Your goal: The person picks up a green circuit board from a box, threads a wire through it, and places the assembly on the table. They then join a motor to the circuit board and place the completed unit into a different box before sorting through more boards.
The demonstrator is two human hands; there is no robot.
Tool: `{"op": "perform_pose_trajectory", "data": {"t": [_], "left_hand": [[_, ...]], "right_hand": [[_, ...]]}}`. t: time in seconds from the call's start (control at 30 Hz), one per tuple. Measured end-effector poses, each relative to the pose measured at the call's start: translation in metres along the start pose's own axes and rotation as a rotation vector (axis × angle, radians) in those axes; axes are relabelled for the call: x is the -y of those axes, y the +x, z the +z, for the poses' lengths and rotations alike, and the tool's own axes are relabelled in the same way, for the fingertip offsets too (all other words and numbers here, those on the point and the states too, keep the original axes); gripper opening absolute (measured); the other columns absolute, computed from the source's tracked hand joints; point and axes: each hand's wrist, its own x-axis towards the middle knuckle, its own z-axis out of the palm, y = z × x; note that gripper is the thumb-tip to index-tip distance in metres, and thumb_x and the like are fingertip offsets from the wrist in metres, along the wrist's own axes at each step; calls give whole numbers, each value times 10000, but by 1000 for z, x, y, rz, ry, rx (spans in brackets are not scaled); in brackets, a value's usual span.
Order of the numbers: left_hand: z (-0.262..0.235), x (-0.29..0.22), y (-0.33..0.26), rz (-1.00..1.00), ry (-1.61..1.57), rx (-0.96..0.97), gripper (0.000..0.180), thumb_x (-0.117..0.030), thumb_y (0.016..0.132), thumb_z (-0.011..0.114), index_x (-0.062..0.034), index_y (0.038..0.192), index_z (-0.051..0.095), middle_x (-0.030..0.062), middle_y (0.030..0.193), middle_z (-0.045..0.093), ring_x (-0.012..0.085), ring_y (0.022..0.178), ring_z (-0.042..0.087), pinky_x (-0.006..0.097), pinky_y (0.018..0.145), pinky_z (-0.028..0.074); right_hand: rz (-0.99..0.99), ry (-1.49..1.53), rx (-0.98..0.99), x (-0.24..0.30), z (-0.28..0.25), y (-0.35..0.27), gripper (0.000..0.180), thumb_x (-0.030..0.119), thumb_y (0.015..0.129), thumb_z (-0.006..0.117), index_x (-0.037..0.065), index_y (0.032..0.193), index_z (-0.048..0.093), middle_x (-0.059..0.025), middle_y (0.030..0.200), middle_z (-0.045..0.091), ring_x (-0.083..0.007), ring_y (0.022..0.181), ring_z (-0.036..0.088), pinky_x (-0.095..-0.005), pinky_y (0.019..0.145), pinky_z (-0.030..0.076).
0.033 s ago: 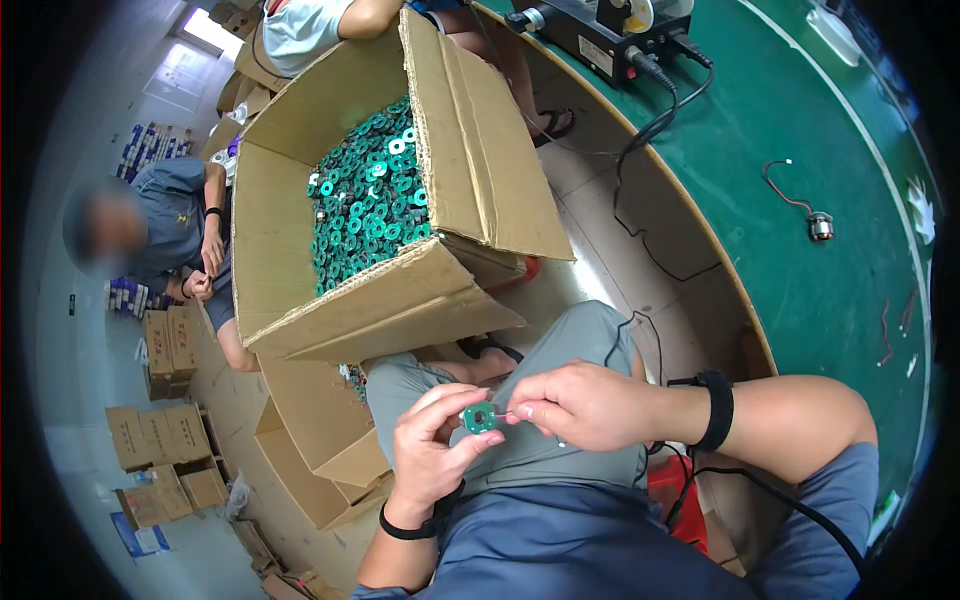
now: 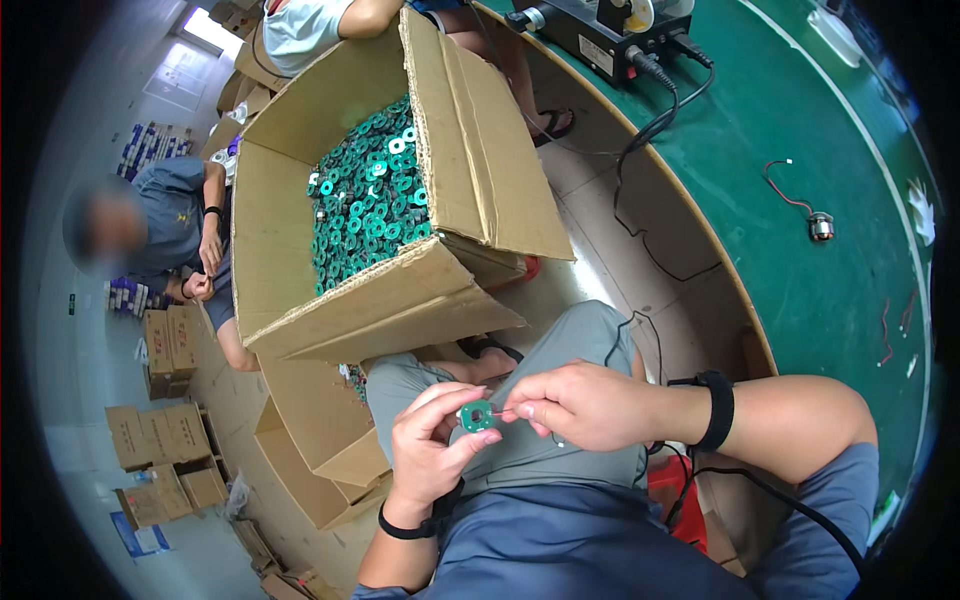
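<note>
Pale floor tiles [image 2: 590, 215] surround a large cardboard box [image 2: 275, 205] heaped with green ring-shaped pieces [image 2: 370, 215], and a green workbench [image 2: 800, 290] stands to the box's right. On the box's near side, the person's left hand [image 2: 432, 445] curves its thumb and fingers only as wide as a green ring [image 2: 466, 412], gripping it by the edges. The right hand [image 2: 585, 405], just beside the ring and also nearer than the box, has thumb and forefinger pinched together on a thin reddish wire [image 2: 503, 412] at the ring's right edge.
</note>
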Motion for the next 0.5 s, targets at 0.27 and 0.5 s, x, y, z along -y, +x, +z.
{"op": "perform_pose_trajectory", "data": {"t": [0.27,0.5], "left_hand": [[-5,3,-1,9,-38,3,483,14,744,849,29,1193,670,127,1130,635,171,981,651,266,785,563],[-7,2,-1,25,12,36,505,2,730,861,23,1200,676,115,1103,648,147,950,637,242,758,534]], "right_hand": [[-57,32,-12,-2,1,0,263,146,1017,479,-14,1132,651,-129,836,697,-252,792,683,-385,759,532],[-38,-7,25,-2,0,1,263,141,993,490,-17,1115,660,-134,825,702,-263,770,686,-390,729,532]]}}
